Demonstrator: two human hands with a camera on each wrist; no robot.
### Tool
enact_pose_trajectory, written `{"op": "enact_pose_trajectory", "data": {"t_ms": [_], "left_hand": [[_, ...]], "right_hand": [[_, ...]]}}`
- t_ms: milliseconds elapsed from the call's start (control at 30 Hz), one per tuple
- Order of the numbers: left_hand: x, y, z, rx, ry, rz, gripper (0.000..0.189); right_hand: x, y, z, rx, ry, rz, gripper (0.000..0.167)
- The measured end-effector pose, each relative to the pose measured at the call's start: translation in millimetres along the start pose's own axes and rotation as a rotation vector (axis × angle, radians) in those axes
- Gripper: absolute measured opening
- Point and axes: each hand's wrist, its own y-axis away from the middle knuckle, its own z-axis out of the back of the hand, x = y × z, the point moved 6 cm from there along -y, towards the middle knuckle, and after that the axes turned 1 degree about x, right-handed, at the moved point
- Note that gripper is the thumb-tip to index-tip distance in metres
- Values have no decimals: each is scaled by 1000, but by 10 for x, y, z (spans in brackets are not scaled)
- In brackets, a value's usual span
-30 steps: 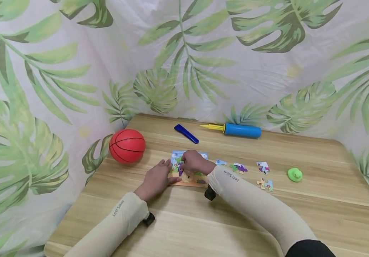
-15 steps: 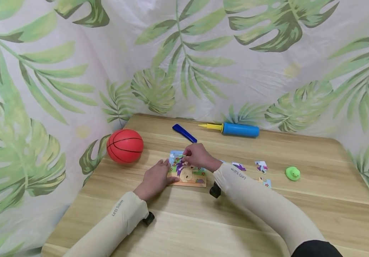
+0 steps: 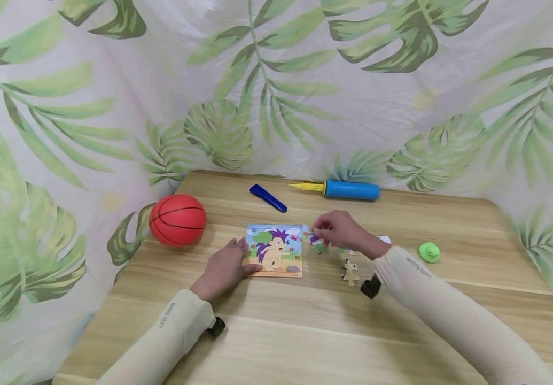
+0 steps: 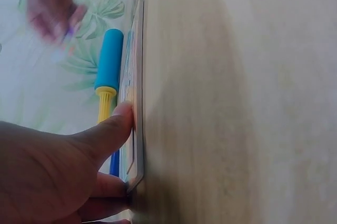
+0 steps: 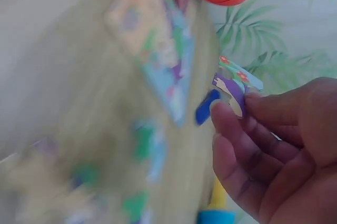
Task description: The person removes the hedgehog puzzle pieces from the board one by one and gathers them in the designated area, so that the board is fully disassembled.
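Note:
The jigsaw puzzle board (image 3: 274, 251), showing a purple hedgehog, lies flat on the table. My left hand (image 3: 224, 267) rests at its left side; in the left wrist view the thumb (image 4: 124, 112) presses its front edge and the other fingers touch near the corner. Right of the board my right hand (image 3: 342, 231) is raised above the table. Between thumb and fingertips it pinches what look like two overlapping puzzle pieces (image 5: 231, 95), one purple and cream, one with red flowers. Below that hand several loose pieces lie on the table, among them a tan one (image 3: 350, 274).
A red basketball (image 3: 177, 220) sits at the left. Behind the board lie a dark blue bar (image 3: 268, 198) and a blue hand pump (image 3: 352, 190) with a yellow nozzle. A green toy duck (image 3: 429, 252) stands at the right. Leaf-patterned cloth (image 3: 276, 96) hangs behind the table.
My right hand has moved off the board to the right and now holds puzzle pieces. The hedgehog picture is uncovered. My left hand stays at the board's left side.

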Motion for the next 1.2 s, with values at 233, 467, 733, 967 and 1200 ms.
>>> {"op": "enact_pose_trajectory", "data": {"t_ms": [233,467,733,967,1200], "left_hand": [[9,10,21,9,-3,-19,79],[18,9,-9,11,-16,-26,79],[14,19,48,-8,-47,-33,79],[16,-101,165,-34,-19,-27,41],[-175,-270,232,-81,53,-82,51]], "right_hand": [[-411,325,-174,76,-18,-96,13],[-435,315,-330,107,22,-124,12],[-216,338,-143,-17,358,-64,21],[143,380,331,-199,381,88,19],[406,244,406,-226,294,157,16]]}}
